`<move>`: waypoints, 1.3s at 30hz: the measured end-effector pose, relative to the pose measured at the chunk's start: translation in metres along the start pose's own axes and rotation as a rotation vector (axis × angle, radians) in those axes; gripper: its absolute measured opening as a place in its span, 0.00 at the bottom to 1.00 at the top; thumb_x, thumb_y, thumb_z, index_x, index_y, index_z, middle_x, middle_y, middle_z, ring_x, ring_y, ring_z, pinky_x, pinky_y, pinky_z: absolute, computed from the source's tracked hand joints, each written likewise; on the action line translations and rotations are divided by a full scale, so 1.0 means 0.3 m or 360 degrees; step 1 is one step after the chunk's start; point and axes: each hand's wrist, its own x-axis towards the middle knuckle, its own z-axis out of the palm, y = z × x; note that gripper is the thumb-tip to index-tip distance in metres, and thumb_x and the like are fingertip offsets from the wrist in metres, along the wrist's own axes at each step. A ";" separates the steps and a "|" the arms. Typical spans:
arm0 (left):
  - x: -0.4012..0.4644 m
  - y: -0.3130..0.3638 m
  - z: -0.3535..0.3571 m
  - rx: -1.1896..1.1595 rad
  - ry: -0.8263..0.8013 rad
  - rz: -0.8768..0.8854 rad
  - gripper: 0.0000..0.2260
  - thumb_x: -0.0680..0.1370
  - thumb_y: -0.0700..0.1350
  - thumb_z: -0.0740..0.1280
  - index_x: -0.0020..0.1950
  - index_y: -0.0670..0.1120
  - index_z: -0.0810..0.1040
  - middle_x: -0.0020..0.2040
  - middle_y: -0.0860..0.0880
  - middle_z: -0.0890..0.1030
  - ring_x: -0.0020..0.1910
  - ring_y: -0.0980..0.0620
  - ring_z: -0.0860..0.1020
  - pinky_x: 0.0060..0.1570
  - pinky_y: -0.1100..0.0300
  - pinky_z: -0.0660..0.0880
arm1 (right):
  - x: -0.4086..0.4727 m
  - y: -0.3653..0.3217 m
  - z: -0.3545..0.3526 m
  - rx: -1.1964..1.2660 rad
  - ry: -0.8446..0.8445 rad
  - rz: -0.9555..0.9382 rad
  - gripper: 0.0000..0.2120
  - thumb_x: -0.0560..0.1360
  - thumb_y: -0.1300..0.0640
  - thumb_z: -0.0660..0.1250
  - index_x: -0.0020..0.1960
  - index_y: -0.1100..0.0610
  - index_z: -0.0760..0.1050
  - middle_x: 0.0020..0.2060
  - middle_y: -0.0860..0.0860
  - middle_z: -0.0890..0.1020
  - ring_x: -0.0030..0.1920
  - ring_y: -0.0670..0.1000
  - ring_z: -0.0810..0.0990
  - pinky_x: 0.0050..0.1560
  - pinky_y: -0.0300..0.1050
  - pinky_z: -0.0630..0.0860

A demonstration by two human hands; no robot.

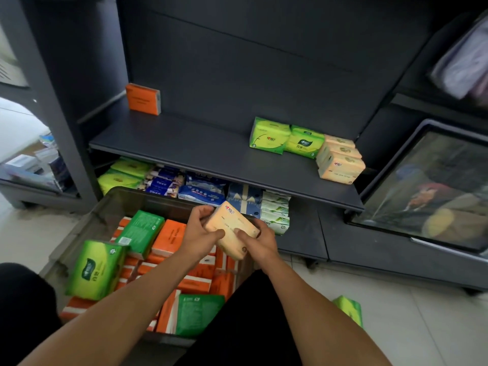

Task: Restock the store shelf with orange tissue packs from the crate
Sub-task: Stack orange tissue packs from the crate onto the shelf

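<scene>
Two bare hands at the middle of the view, both holding one pale peach tissue pack [231, 231] above the far edge of the crate [87, 225]. Left hand [199, 233] at 9 o'clock of the pack, grip narrow, fingers curled over its top end and thumb pressed on its face. Right hand [257, 240] at 3 o'clock of the pack, grip narrow too, thumb on top and fingers wrapped under. Pack tilted, one end up toward 11 o'clock.

Crate on the floor at 7 o'clock, full of orange tissue packs [170, 237] lying in rows. Three green packs on top of them: a light green one [96, 269] at the near left, a darker one [141, 232] leaning by the far left, another [198, 313] at the near side.

Dark shelf [184, 143] at 12 o'clock. One orange pack [143, 99] standing alone at its far left corner, at 10 o'clock. At 2 o'clock, two green packs [286, 137] side by side, then a row of peach packs [340, 161] touching them on the right.

Lower shelf under it, stuffed with green, blue and white packs [200, 191]. One more green pack [350, 309] on the floor tiles at 4 o'clock, well apart from the crate.
</scene>
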 end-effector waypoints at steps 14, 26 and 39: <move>0.138 0.140 0.227 -0.0059 -0.0143 0.0042 0.25 0.69 0.42 0.79 0.62 0.54 0.73 0.58 0.52 0.78 0.56 0.51 0.79 0.44 0.58 0.79 | 0.068 -0.053 -0.286 0.0181 0.0452 -0.0319 0.42 0.66 0.49 0.81 0.74 0.58 0.65 0.57 0.51 0.79 0.53 0.45 0.79 0.51 0.41 0.80; 0.331 0.239 0.797 0.0530 -0.0314 0.0502 0.26 0.66 0.57 0.75 0.63 0.57 0.74 0.56 0.59 0.82 0.55 0.58 0.80 0.54 0.53 0.79 | 0.264 0.028 -0.715 -0.0104 0.0899 -0.0649 0.27 0.75 0.56 0.72 0.71 0.48 0.68 0.62 0.45 0.65 0.63 0.52 0.74 0.64 0.54 0.75; 0.539 0.206 1.135 0.0801 -0.0334 0.0425 0.32 0.73 0.43 0.74 0.73 0.48 0.64 0.70 0.48 0.72 0.67 0.49 0.72 0.66 0.56 0.71 | 0.545 0.163 -0.920 -0.0104 0.0510 -0.0498 0.46 0.68 0.65 0.76 0.78 0.50 0.55 0.68 0.39 0.50 0.71 0.49 0.66 0.67 0.48 0.74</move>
